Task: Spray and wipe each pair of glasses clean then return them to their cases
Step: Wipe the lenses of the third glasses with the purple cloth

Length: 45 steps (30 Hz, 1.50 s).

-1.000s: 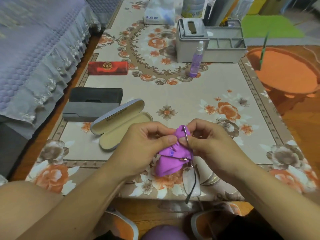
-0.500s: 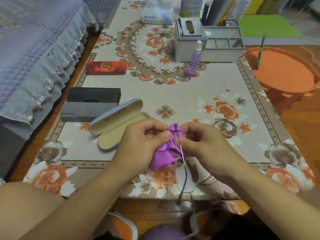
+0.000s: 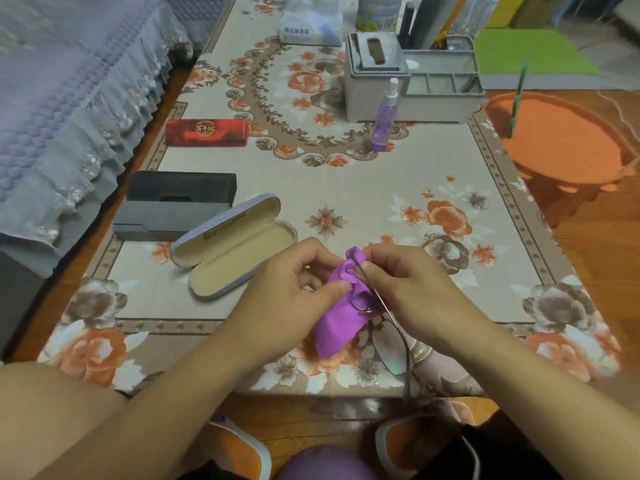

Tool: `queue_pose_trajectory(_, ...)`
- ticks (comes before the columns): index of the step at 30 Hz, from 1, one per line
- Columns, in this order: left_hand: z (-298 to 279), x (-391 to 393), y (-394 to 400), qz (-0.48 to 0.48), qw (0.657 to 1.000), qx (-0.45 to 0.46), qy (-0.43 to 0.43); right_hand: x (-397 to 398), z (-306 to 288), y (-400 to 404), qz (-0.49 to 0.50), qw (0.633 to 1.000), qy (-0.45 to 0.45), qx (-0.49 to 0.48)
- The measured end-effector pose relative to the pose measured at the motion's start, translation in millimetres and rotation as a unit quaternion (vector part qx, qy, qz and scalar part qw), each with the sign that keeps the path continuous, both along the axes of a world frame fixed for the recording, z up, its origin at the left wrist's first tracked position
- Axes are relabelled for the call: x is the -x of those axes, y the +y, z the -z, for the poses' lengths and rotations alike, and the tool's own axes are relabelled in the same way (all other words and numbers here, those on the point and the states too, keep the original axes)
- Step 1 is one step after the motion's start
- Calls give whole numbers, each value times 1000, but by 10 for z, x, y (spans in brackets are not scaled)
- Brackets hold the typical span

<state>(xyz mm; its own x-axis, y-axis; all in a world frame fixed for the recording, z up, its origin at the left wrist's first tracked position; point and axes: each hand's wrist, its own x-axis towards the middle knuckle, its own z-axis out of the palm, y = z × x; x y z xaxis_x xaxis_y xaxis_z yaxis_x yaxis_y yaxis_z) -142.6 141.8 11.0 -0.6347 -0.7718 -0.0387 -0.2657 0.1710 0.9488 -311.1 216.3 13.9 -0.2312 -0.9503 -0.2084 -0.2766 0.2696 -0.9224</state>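
Note:
Thin-framed glasses (image 3: pixel 393 344) hang upright over the table's near edge, one lens wrapped in a purple cloth (image 3: pixel 341 313). My left hand (image 3: pixel 294 289) pinches the cloth around that lens with thumb and fingers. My right hand (image 3: pixel 405 282) grips the frame and the cloth's top edge. The lower lens hangs bare below the cloth. A light grey case (image 3: pixel 235 244) lies open to the left, its cream lining showing nothing inside. A purple spray bottle (image 3: pixel 385 116) stands further back near the organiser.
A grey case (image 3: pixel 166 220), a black case (image 3: pixel 181 187) and a red case (image 3: pixel 207 132) lie shut along the left side. A grey organiser (image 3: pixel 412 81) and a tissue pack (image 3: pixel 310 22) stand at the back. An orange stool (image 3: pixel 561 140) is on the right, a bed (image 3: pixel 69 81) on the left.
The cloth has shifted on the lens as my fingers rub it, and the glasses now tilt with the lower lens swung to the right. Both hands stay at the same spot.

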Motion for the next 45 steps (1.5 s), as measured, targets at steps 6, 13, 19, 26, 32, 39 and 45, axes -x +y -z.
queue_pose_trajectory(6,-30,-120,-195,120,939,323,10,98,-39,2,-54,996,-66,-24)
queue_pose_trajectory(13,58,-110,-259,163,900,401,51,111,-17,15,-182,980,-43,-64)
queue_pose_trajectory(19,94,-50,-188,73,972,177,135,221,29,4,-197,944,-245,-101)
queue_pose_trajectory(26,88,-29,-166,88,970,142,177,152,56,8,-260,905,-323,-97)
queue_pose_trajectory(32,156,9,-173,72,974,124,177,27,144,-12,-187,943,-259,-91)
queue_pose_trajectory(39,168,-19,-121,32,979,65,188,-8,37,23,-152,949,-268,-72)
queue_pose_trajectory(45,134,-72,12,-21,973,143,182,-38,70,39,-126,954,-269,-33)
